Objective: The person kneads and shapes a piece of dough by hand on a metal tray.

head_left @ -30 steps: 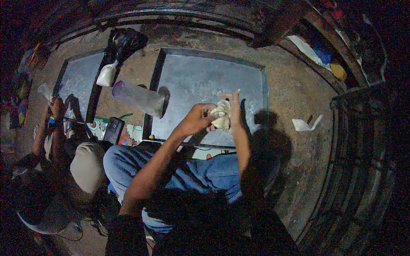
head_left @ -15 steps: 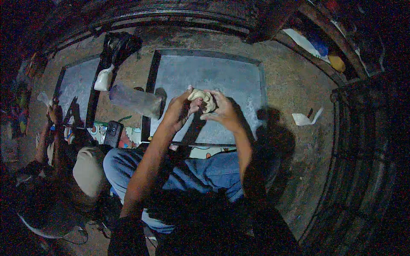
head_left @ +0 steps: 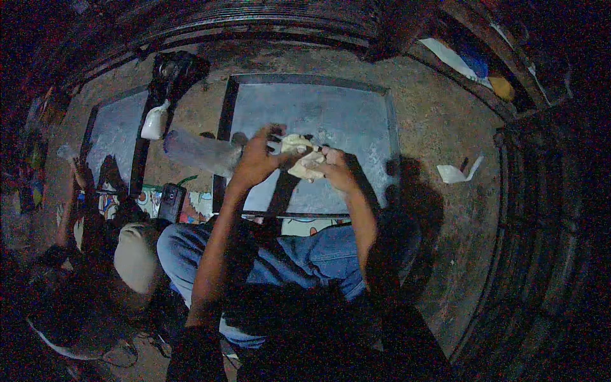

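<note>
Pale, blurred item (head_left: pixel 65 151), one, at the far left, by a co-worker's hand (head_left: pixel 77 173); grip there cannot be told. Grey panel (head_left: pixel 124 114), dark-edged, first of two, just to its right. White pouch (head_left: pixel 154 124), one, filled and tied at the neck; beside it, black plastic bag (head_left: pixel 179 71), one. Dark phone (head_left: pixel 170 202), one, tilted, nearer the person. Translucent cylinder (head_left: pixel 197 151), one, lying aslant, its right end by the larger panel (head_left: pixel 356 108), second of two, marked with whitish smears. Left hand (head_left: pixel 259 159), one: wide, fingers spread, thumb reaching over the dough. Dough (head_left: pixel 307 167), one piece, cream-coloured, between the two hands, above the larger panel. Stage, by judgement: partway; gathering into a single mass is done, while the surface is lumpy and uneven, so working it looks unfinished; it is not yet set down. Right hand (head_left: pixel 338 169), one: narrow, fingers curled onto the dough's right edge. White folded scrap (head_left: pixel 453 174), one, on the floor (head_left: pixel 455 223), well apart from the dough. Yellow item (head_left: pixel 501 88), one, at upper right, kind unclear
</note>
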Demonstrator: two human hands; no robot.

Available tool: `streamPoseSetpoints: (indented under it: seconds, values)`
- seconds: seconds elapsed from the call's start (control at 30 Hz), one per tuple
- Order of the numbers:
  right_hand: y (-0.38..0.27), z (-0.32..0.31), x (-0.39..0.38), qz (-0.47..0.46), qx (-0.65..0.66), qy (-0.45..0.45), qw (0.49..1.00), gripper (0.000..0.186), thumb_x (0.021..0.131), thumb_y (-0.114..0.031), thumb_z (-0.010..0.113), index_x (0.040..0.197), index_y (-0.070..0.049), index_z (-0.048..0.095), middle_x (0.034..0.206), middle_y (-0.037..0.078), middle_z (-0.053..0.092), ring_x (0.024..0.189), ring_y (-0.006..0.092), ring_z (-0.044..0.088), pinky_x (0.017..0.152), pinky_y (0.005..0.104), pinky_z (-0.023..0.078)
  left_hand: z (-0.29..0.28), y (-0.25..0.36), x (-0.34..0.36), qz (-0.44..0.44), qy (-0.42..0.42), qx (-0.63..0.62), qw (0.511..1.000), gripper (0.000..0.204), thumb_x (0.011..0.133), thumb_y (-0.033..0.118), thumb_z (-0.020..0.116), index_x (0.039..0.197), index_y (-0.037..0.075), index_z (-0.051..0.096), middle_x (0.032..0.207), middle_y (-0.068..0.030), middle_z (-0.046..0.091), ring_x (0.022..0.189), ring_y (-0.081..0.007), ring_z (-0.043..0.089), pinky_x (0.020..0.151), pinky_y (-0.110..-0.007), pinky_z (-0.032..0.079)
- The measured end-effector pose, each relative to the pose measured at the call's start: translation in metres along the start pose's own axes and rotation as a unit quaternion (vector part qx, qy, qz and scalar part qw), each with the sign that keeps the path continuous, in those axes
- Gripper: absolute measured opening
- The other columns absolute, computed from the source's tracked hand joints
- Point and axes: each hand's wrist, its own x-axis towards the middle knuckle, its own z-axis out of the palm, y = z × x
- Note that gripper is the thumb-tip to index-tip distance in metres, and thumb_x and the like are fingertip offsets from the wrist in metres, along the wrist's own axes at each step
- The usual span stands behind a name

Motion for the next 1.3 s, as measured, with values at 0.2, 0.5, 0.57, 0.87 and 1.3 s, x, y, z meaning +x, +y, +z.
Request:
streamPoseSetpoints:
  seconds: [0.2,0.5,0.57,0.87,1.3]
  values:
    - [0.012,0.003,0.003,-0.084,-0.045,-0.073,0.993,0.043,0.075,-0.010,0.071,0.114,0.000,0.057,0.101,0.004,0.064,0.090,0.0125,0.059,0.080,0.0265,0.047,0.001,-0.011,-0.004,-0.106,-0.135,-0.112,0.979,0.019,0.077,0.009,0.066,0.092,-0.003,0.063,0.071,-0.0051,0.063,0.060,-0.0108,0.057,0.055,-0.028,0.047]
    - [0.006,0.010,-0.001,0.036,-0.030,0.029,0.998,0.042,0.079,-0.022,0.070,0.110,0.004,0.058,0.098,0.007,0.064,0.087,0.0126,0.060,0.077,0.0241,0.046,0.011,-0.013,-0.012,-0.130,-0.154,-0.188,0.961,0.018,0.083,0.011,0.057,0.098,0.000,0.059,0.072,-0.0004,0.057,0.061,-0.0109,0.051,0.056,-0.028,0.043]
    - [-0.014,0.015,-0.012,0.009,-0.125,0.131,0.983,0.038,0.080,-0.021,0.068,0.106,0.006,0.060,0.092,0.009,0.066,0.081,0.0129,0.062,0.073,0.0241,0.048,0.009,-0.029,-0.003,-0.104,-0.183,-0.192,0.959,0.019,0.085,0.013,0.056,0.100,0.001,0.058,0.075,-0.0010,0.057,0.065,-0.0102,0.051,0.059,-0.027,0.043]
    - [-0.031,0.005,-0.015,0.042,-0.193,0.098,0.975,0.032,0.083,-0.027,0.064,0.103,-0.002,0.065,0.084,0.006,0.068,0.074,0.0112,0.062,0.069,0.0264,0.048,0.025,-0.014,-0.009,-0.114,-0.184,-0.241,0.946,0.032,0.083,0.013,0.067,0.110,-0.001,0.057,0.088,-0.0035,0.064,0.071,-0.0088,0.057,0.058,-0.024,0.046]
    - [0.004,-0.007,0.003,-0.047,-0.071,-0.054,0.995,0.046,0.072,-0.002,0.071,0.115,0.004,0.055,0.100,0.006,0.063,0.089,0.0127,0.059,0.075,0.0261,0.048,0.027,-0.045,-0.005,0.041,-0.062,0.008,0.997,0.035,0.075,0.009,0.065,0.105,-0.002,0.051,0.075,-0.0100,0.060,0.065,-0.0151,0.055,0.059,-0.032,0.046]
